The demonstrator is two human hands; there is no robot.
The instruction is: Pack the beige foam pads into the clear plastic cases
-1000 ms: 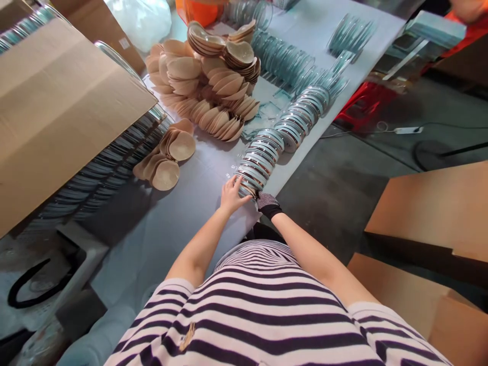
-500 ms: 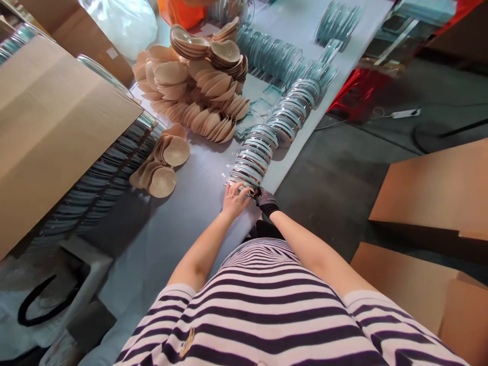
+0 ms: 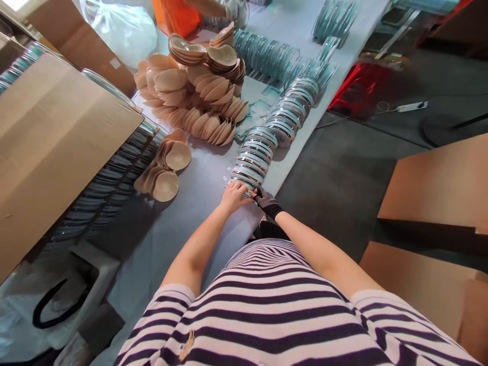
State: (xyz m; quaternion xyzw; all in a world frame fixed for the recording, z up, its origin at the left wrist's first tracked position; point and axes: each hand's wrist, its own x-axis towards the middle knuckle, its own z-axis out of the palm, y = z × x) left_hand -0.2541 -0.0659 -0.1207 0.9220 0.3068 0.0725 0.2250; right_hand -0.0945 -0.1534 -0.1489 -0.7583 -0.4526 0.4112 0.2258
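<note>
A row of round glass lids (image 3: 253, 152) with shiny rims stands on edge along the table's near side. My bare left hand (image 3: 234, 197) is at the near end of this row, its fingers curled over the nearest lid. Close beside it, my right hand (image 3: 266, 199), in a dark dotted glove with bare fingertips, pinches the same end lid at its right edge. The hands partly hide that lid. A second row of lids (image 3: 293, 109) continues behind the first, up and to the right.
Stacked beige cup-shaped pieces (image 3: 198, 86) form a large pile, with a smaller group (image 3: 168, 168) nearer. A big cardboard box (image 3: 68, 132) covers lids at left. Cartons (image 3: 438, 188) stand on the floor at right. Another person's gloved hand (image 3: 233, 9) shows at the far end.
My hands stay at the near end of the lid row, with a slight shift of the fingers. The other person's gloved hand has come into view at the top. The view has tilted slightly.
</note>
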